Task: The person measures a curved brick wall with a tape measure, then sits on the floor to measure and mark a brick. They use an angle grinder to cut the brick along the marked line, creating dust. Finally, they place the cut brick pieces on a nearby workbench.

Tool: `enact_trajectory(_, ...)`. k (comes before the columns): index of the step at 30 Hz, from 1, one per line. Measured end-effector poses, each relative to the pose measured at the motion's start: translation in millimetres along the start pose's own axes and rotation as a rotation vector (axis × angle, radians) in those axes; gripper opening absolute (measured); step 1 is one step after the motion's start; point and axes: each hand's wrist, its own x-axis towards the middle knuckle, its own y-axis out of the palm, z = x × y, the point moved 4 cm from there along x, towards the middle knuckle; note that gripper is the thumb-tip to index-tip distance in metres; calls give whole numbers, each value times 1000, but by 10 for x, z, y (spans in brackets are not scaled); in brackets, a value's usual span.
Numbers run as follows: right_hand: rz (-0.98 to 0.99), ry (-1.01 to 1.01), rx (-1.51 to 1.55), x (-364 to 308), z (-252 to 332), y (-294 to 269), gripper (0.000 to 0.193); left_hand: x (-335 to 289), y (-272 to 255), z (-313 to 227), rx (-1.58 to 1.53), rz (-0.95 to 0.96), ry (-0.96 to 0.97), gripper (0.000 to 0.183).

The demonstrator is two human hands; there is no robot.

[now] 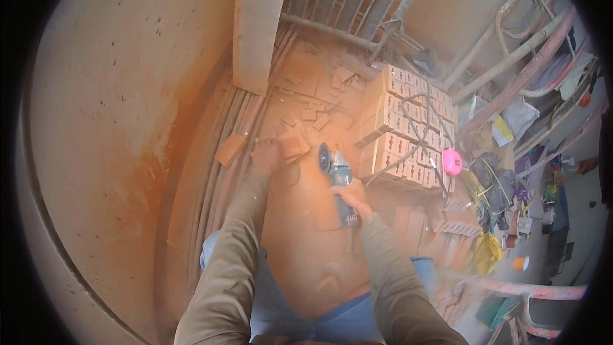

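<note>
My right hand (352, 197) is wrapped round the body of a blue-green angle grinder (342, 176). The grinder's round disc (325, 158) points away from me, to the left, apart from the bricks. My left hand (265, 154) is low over the dusty floor, at the near-left end of an orange brick (294, 145). It seems to grip that end, though dust haze blurs the fingers. Left of this hand, another orange brick piece (230, 149) rests against long pipes. Whether the disc is spinning I cannot tell.
Long pipes (220, 179) run beside the stained wall (115, 121) on the left. Broken brick pieces (313, 115) lie ahead. A stack of hollow bricks (399, 134) stands at right, with a black cord and a pink object (452, 161) on it. Metal frames (511, 57) and bags are farther right.
</note>
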Motion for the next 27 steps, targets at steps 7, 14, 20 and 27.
enact_trajectory(7, -61, -14, -39, -59, 35, 15, 31, 168, -60, -210, -20, 263, -66, 26)
enact_trajectory(14, 9, 12, -25, 72, -117, -25, 33, 152, 174, -233, -92, 246, -16, 24)
enact_trajectory(20, -62, -132, -44, 184, -334, 39, 38, 182, 215, -261, -172, 187, 30, 23)
enact_trajectory(27, 56, 30, -83, 172, -335, 132, 40, 201, 319, -114, -289, 189, 18, 26)
